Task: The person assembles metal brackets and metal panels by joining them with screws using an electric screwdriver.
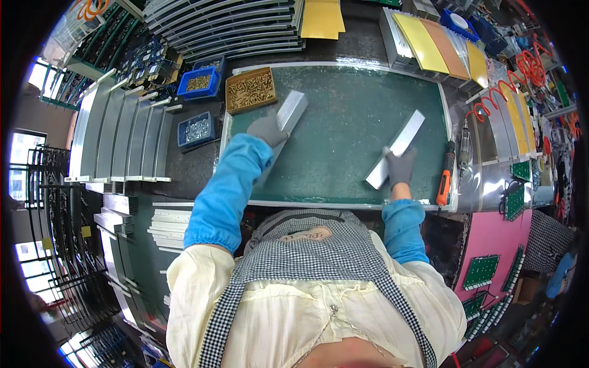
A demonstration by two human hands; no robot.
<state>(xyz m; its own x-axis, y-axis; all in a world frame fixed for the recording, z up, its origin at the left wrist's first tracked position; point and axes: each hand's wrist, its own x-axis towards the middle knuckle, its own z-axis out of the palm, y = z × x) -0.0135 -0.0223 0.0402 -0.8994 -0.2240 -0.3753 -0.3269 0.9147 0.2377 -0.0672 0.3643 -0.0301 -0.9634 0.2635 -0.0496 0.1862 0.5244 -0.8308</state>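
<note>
My left hand (267, 130), in a grey glove, is closed around a silver metal bar (293, 109) that slants over the green work mat (343, 153). Part of this bar is hidden behind the hand and blue sleeve. On the right, my gloved right hand (401, 164) grips a second silver metal bar (407, 132), also slanted, with its upper end pointing away to the right. The two bars are well apart. Just beyond my left hand stands a shallow brown box (253, 109) full of small brass-coloured pieces.
An orange and black power screwdriver (443, 186) lies at the mat's right edge. Blue bins (201, 94) of small hardware stand to the left. Metal panels (227, 30) are stacked at the back; green circuit boards (481, 271) rest on a pink surface at the right.
</note>
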